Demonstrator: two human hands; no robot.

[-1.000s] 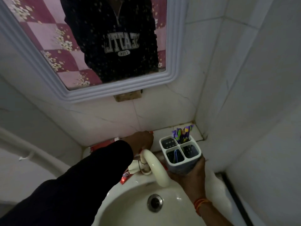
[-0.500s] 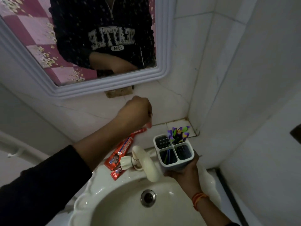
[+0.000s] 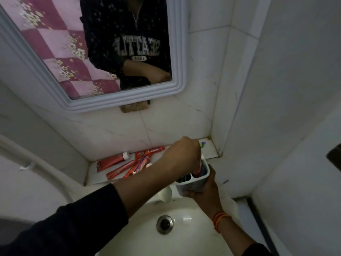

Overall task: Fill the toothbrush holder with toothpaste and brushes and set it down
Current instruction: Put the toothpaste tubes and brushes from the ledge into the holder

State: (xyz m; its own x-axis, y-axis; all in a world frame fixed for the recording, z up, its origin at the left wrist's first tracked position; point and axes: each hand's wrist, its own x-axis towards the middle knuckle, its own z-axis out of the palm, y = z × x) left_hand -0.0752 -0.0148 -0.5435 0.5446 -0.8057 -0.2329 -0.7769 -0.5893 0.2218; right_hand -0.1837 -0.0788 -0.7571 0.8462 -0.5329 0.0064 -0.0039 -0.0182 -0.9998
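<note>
My right hand (image 3: 202,193) grips the grey toothbrush holder (image 3: 193,182) from below and holds it over the sink's back edge. My left hand (image 3: 184,154) is directly above the holder, fingers closed on a red toothpaste tube (image 3: 199,168) whose lower end sits inside a front compartment. Coloured brush handles (image 3: 183,179) show in the left compartment, and green and purple brush tips (image 3: 202,144) peek out behind my left hand. More red toothpaste tubes (image 3: 129,166) lie on the ledge to the left.
A white ledge (image 3: 96,179) runs along the tiled wall under a framed mirror (image 3: 118,106). Below is the white sink (image 3: 186,224) with its drain (image 3: 164,224). The white tap (image 3: 166,194) sits partly hidden under my left forearm. A tiled corner wall closes the right side.
My left hand lifted a toothpaste tube off the ledge, carried it right and lowered it into the holder. The right hand kept holding the holder.
</note>
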